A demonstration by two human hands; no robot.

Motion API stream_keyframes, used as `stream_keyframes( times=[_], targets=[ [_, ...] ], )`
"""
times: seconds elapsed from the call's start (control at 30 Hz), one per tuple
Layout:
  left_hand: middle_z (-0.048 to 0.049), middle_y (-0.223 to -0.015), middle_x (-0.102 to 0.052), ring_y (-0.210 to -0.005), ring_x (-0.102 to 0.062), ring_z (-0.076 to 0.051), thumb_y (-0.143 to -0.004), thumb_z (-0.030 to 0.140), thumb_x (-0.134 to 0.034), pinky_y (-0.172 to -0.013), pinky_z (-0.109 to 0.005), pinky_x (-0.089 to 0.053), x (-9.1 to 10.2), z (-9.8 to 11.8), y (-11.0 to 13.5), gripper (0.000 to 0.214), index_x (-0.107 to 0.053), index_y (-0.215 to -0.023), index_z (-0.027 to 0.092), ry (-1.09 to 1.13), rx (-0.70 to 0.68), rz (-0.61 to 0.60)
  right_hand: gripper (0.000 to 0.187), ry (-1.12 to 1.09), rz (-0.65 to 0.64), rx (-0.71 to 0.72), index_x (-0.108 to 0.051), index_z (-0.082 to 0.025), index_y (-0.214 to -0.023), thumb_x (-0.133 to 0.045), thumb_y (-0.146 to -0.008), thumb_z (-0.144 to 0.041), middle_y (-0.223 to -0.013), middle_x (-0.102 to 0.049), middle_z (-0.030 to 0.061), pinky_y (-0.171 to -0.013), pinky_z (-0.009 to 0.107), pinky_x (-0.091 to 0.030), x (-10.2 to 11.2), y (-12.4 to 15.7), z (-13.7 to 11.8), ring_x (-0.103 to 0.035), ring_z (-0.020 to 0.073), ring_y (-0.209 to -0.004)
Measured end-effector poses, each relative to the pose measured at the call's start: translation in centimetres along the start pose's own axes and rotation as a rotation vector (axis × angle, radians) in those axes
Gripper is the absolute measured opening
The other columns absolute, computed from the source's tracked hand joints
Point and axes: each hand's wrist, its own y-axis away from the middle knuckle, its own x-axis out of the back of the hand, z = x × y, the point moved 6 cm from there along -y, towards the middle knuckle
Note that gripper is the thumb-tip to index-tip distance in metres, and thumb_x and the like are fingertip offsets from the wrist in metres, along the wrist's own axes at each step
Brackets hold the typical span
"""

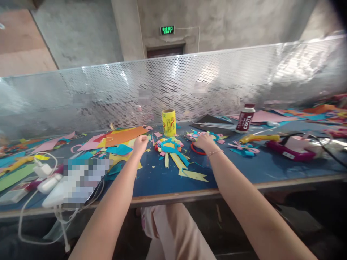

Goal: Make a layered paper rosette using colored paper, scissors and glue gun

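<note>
Head view: left hand (140,143) curled narrow beside blue-and-yellow paper rosette (171,147), mid blue tabletop (244,166); right hand (205,142) palm-down over red ring (195,151), grip unclear.

A brown plastic bottle (245,118) stood right of the yellow cardboard tube (168,123); a perforated metal screen (108,90) rose behind it.

Daylight, fairly bright, diffuse; shadows on the worktop (244,169) soft and faint. Heavy glare on the perforated screen (108,94) along the back edge, worst toward the right end, where the far right corner washes out. Exit sign (167,30) glows green. Dim below the front edge. Wide-angle bowing of screen and front edge; top right corner vignetted dark. Pixelated patch (81,180) near the front left. Left hand (140,143) and right hand (205,141) slightly soft.
</note>
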Motion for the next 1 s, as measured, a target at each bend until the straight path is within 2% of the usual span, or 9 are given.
stream_keyframes(
  times=[0.1, 0.2, 0.23, 0.33, 0.47, 0.63, 0.73, 0.9, 1.0],
  targets=[
    [-0.0078, -0.085, -0.068, -0.083, -0.063, -0.021, -0.072, 0.024, -0.060, -0.081, -0.034, -0.046, -2.4, 2.6, 1.9, 0.011, -0.063, -0.082, 0.018, -0.131, -0.139, -0.146, 0.036, -0.090, 0.032, 0.091, -0.068, -0.009, -0.088, -0.053, -0.085, -0.042, -0.092, -0.066, 0.0194, -0.077, 0.032, -0.042, 1.7, 1.0, -1.9, -0.060, 0.0267, -0.092],
    [-0.0085, -0.085, -0.069, -0.083, -0.064, -0.022, -0.075, 0.030, -0.059, -0.080, -0.035, -0.048, -3.9, 3.8, 3.4, 0.015, -0.064, -0.082, 0.018, -0.150, -0.186, -0.298, 0.039, -0.281, -0.356, 0.423, -0.060, -0.017, -0.061, -0.056, -0.079, -0.051, -0.061, -0.059, 0.0037, -0.057, 0.026, -0.034, 0.6, 3.0, -5.9, -0.051, 0.0140, -0.057],
    [-0.0087, -0.086, -0.069, -0.083, -0.064, -0.022, -0.075, 0.031, -0.059, -0.080, -0.035, -0.048, -4.2, 3.9, 3.7, 0.016, -0.064, -0.084, 0.018, -0.147, -0.184, -0.332, 0.038, -0.267, -0.440, 0.534, -0.053, -0.018, -0.054, -0.061, -0.075, -0.048, -0.054, -0.052, 0.0002, -0.053, 0.026, -0.030, 0.2, 3.8, -7.0, -0.044, 0.0111, -0.051],
    [-0.0107, -0.092, -0.069, -0.089, -0.064, -0.024, -0.073, 0.035, -0.062, -0.084, -0.036, -0.048, -4.4, 3.7, 3.7, 0.024, -0.064, -0.089, 0.017, -0.126, -0.163, -0.363, 0.035, -0.257, -0.427, 0.661, -0.040, -0.018, -0.048, -0.065, -0.070, -0.028, -0.047, -0.037, -0.0051, -0.049, 0.026, -0.023, -0.2, 4.7, -8.4, -0.032, 0.0074, -0.048],
    [-0.0124, -0.100, -0.069, -0.099, -0.063, -0.027, -0.075, 0.049, -0.059, -0.091, -0.039, -0.045, -4.2, 3.4, 3.3, 0.037, -0.065, -0.091, 0.016, 0.005, -0.102, -0.367, 0.032, -0.593, -0.301, 0.609, -0.035, -0.020, -0.056, -0.060, -0.074, -0.029, -0.051, -0.035, -0.0073, -0.049, 0.023, -0.026, 0.7, 4.3, -8.7, -0.035, 0.0062, -0.049],
    [-0.0118, -0.097, -0.070, -0.097, -0.064, -0.026, -0.071, 0.054, -0.063, -0.090, -0.039, -0.047, -4.5, 4.9, 4.4, 0.042, -0.066, -0.088, 0.015, 0.202, -0.040, -0.493, 0.037, -1.079, -0.343, 0.490, -0.036, -0.020, -0.058, -0.061, -0.073, -0.044, -0.049, -0.034, -0.0089, -0.045, 0.022, -0.028, 0.9, 4.4, -9.6, -0.035, 0.0050, -0.044],
    [-0.0100, -0.093, -0.070, -0.089, -0.067, -0.024, -0.067, 0.052, -0.069, -0.084, -0.038, -0.050, -4.9, 5.7, 5.3, 0.044, -0.065, -0.091, 0.015, 0.281, -0.029, -0.529, 0.037, -1.168, -0.372, 0.401, -0.041, -0.019, -0.055, -0.062, -0.072, -0.045, -0.044, -0.033, -0.0093, -0.043, 0.022, -0.024, 0.2, 4.4, -9.9, -0.030, 0.0038, -0.041],
    [-0.0072, -0.085, -0.070, -0.076, -0.066, -0.019, -0.065, 0.045, -0.074, -0.073, -0.035, -0.054, -5.0, 5.9, 5.5, 0.038, -0.066, -0.089, 0.016, 0.249, -0.089, -0.433, 0.018, -1.237, -0.499, 0.335, -0.051, -0.016, -0.060, -0.062, -0.068, -0.028, -0.045, -0.038, -0.0090, -0.042, 0.021, -0.025, -0.3, 5.0, -10.5, -0.032, 0.0034, -0.041],
    [-0.0068, -0.080, -0.070, -0.074, -0.065, -0.019, -0.067, 0.045, -0.072, -0.071, -0.033, -0.053, -5.0, 6.0, 5.4, 0.034, -0.067, -0.084, 0.015, 0.228, -0.144, -0.417, 0.020, -1.274, -0.514, 0.343, -0.051, -0.016, -0.060, -0.065, -0.067, -0.030, -0.045, -0.038, -0.0093, -0.042, 0.020, -0.026, 0.0, 5.4, -10.7, -0.032, 0.0031, -0.040]
  ],
)
